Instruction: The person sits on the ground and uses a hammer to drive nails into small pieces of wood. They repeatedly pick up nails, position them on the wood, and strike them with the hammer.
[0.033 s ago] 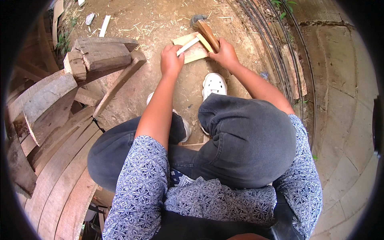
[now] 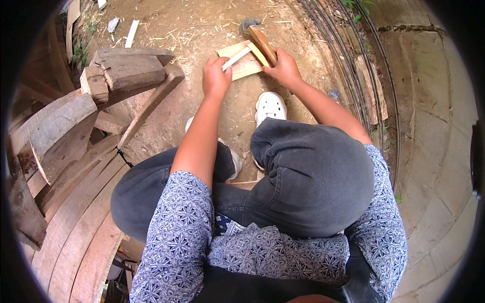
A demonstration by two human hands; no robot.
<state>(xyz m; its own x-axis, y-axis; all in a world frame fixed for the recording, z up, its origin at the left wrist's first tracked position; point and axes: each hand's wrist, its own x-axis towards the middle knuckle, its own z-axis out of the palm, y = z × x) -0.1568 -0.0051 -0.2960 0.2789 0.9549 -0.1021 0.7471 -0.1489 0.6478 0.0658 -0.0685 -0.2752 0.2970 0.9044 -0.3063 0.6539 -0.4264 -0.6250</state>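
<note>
Your left hand (image 2: 216, 78) closed, fingers curled on near end of white strip (image 2: 236, 58). Your right hand (image 2: 285, 69) wrapped round brown wood (image 2: 261, 41), thumb by yellow strip (image 2: 258, 53). 2 strips meet at corner over pale board (image 2: 246, 70), ahead of your shoes (image 2: 271, 106). Strips look light, stiff, maybe snappable: pinch near ends. Brown wood likely heavier, smooth: grip mid-length. Board: take by edges. No container can be made out. Timber (image 2: 134, 71) left.

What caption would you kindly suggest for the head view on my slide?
Left hand holding a pale wood strip, right hand gripping a brown wooden piece, above shaving-strewn ground.
</note>
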